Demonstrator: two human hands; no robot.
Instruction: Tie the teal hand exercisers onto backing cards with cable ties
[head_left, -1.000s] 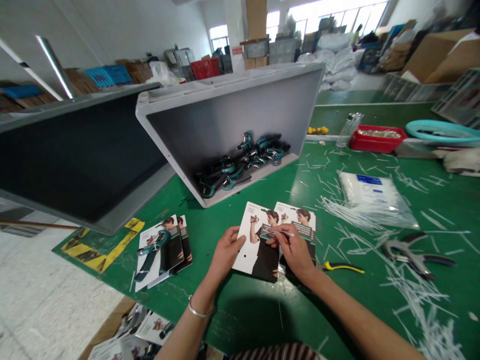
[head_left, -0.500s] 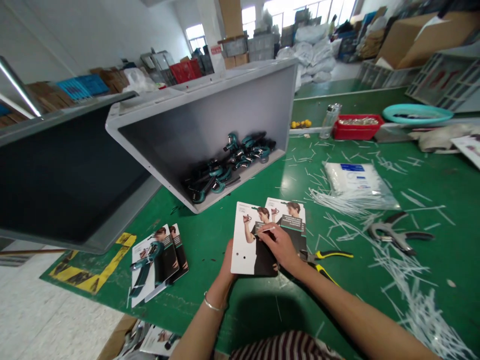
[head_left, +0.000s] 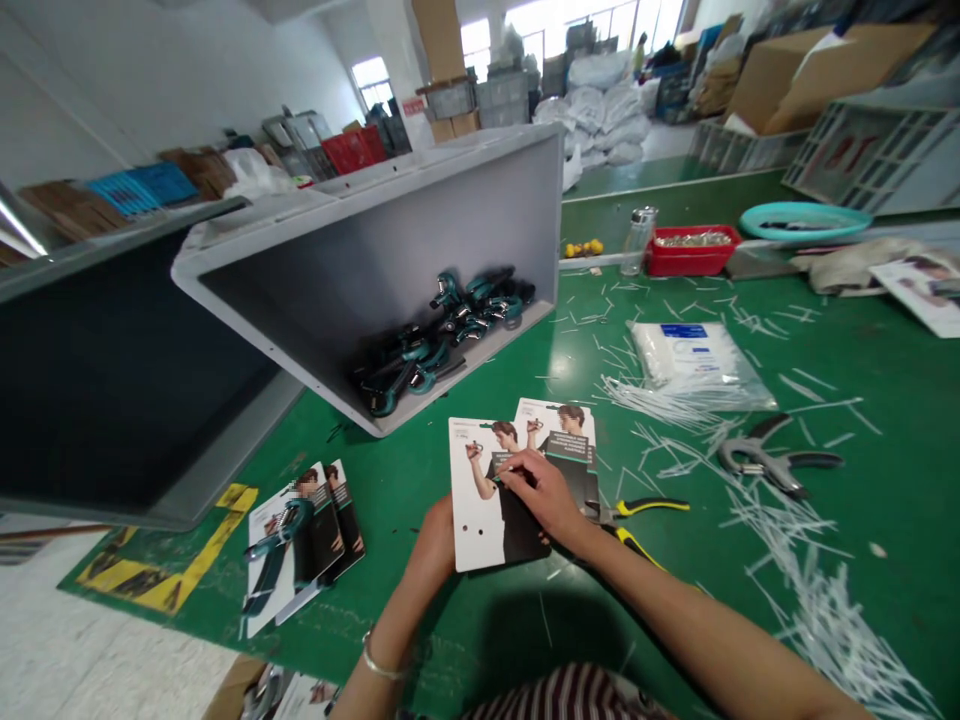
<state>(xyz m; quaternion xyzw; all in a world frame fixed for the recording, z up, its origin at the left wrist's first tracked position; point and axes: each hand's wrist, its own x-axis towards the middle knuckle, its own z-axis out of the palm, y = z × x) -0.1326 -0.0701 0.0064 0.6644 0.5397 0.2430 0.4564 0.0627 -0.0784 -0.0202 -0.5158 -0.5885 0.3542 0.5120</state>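
Packaging card (head_left: 478, 545) with a printed person was the nearest thing to both hands, in the middle of the front part of the desk (head_left: 405, 480), as the head view showed. It leaned with its picture side toward the camera, and it covered part of a second printed card (head_left: 579, 465) at its right.

The left hand (head_left: 439, 530) was at the left edge of the first card, with its fingers hidden behind it, so I could not tell how its grip was closed. The right hand (head_left: 547, 490) lay over the front of this card, its fingertips drawn near to each other; whether they pinched something thin, I could not tell.

Just beside the right forearm were pliers (head_left: 652, 505) with yellow-and-black handles. Farther to the right lay a gray hand exerciser (head_left: 736, 452), many loose white ties (head_left: 829, 625) and a clear bag (head_left: 690, 362) with white contents. On the left side, a teal hand exerciser (head_left: 298, 518) rested on two overlapping cards (head_left: 322, 530). Behind, a gray crate (head_left: 510, 200) stood on its side, its opening toward the person, and a pile of teal-and-black exercisers (head_left: 472, 325) was in it.
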